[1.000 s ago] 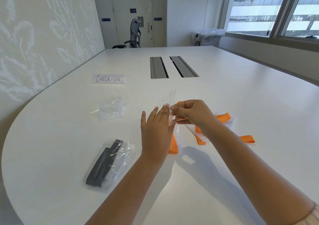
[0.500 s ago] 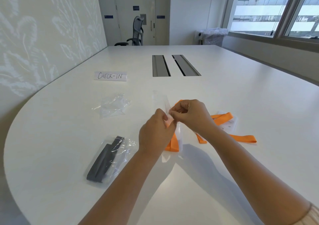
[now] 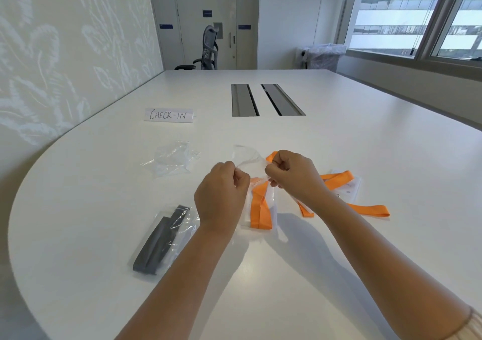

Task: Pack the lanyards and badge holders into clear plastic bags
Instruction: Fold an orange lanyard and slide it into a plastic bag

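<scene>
We take the handwritten CHECK-IN sign (image 3: 169, 115) as our marker on the white table (image 3: 339, 157). Nearer to us than the sign and a little to its right, our left hand (image 3: 221, 196) and right hand (image 3: 293, 174) both pinch the mouth of a clear plastic bag (image 3: 247, 160), one on each side, fingers curled onto the film, so each hand is grasping the bag and nothing else that we can see. A folded orange lanyard (image 3: 259, 206) already sits inside this bag, hanging below our hands toward the table; whether a badge holder is in with it we cannot tell through the film. We judge this bag to be filled and at the closing step. Nearest us on the sign's side lies a finished pack, a dark grey lanyard in its bag (image 3: 161, 243). Just this side of the sign rests a crumpled heap of spare clear bags (image 3: 170, 160). Well right of the sign, beyond our right wrist, a loose orange lanyard (image 3: 365, 207) sprawls over a badge holder (image 3: 349, 191), not yet bagged. So, as we read it, one pack is done, one is nearly done, and at least one set remains.
</scene>
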Available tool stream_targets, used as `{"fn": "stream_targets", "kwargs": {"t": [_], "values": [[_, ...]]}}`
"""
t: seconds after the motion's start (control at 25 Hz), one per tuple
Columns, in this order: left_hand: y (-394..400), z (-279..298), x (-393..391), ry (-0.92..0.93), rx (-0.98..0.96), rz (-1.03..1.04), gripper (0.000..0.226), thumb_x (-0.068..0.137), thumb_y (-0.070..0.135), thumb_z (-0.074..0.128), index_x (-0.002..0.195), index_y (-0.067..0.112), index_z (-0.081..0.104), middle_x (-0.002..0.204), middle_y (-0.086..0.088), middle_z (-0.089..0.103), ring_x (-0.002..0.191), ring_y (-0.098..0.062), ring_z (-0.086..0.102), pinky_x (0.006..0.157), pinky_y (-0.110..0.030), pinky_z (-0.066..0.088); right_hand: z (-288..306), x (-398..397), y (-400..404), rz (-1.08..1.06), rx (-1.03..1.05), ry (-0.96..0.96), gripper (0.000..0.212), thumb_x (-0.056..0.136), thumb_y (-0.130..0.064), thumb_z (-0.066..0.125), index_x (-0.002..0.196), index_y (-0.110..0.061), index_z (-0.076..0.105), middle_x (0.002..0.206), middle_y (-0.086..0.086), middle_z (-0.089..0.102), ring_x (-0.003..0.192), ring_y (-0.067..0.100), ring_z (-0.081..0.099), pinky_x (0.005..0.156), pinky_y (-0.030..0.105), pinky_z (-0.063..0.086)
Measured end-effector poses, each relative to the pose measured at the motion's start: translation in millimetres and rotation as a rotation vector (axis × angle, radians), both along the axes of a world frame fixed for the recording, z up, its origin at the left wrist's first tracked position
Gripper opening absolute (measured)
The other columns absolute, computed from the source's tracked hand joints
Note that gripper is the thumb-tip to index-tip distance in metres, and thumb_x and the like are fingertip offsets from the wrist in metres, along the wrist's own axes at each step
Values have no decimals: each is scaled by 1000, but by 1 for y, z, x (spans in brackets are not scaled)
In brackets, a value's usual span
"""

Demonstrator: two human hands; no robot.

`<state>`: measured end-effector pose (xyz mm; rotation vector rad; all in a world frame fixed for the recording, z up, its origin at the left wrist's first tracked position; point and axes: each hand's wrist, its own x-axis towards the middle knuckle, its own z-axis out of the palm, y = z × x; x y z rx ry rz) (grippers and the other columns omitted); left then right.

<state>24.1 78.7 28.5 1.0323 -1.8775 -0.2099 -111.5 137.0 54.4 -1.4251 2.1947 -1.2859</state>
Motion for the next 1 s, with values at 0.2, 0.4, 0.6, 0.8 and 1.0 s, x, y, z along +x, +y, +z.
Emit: {"fn": "stream_targets", "kwargs": {"t": [0.2,0.4,0.6,0.8,1.0], "values": [[-2,-4,0,-53,-202,-279,22,67,7,62,52,11,45,110,-7,65,98,-26,58,74,-33,45,-2,-7,0,-32,-15,-40,10,77,-17,59,70,-19,53,63,1,68,65,12,67,70,38,55],[1,-4,-6,-106,-343,-402,25,74,22,60,53,17,46,142,7,39,137,-17,29,113,-41,18,2,-5,-2,57,-28,-16,14,78,-6,57,80,-19,60,74,3,68,62,11,63,68,29,56],[-5,-9,-5,-74,-128,-277,26,79,24,55,54,18,52,133,3,54,136,-20,33,114,-41,8,1,-5,-2,128,20,-26,8,85,-20,65,80,-15,69,64,-3,66,59,4,60,71,23,54],[-6,-7,-2,-35,-122,-121,26,78,18,58,54,12,52,122,-5,62,125,-26,47,111,-47,17,0,-8,-3,87,100,-49,13,85,-10,63,93,-17,71,79,-1,69,73,9,64,77,22,53],[0,-7,-7,-102,-229,-165,24,76,13,66,55,10,54,124,-7,60,123,-29,49,108,-49,22,-2,-3,-3,38,49,-166,10,81,-16,65,78,-25,69,75,-2,69,73,13,65,69,22,54]]}}
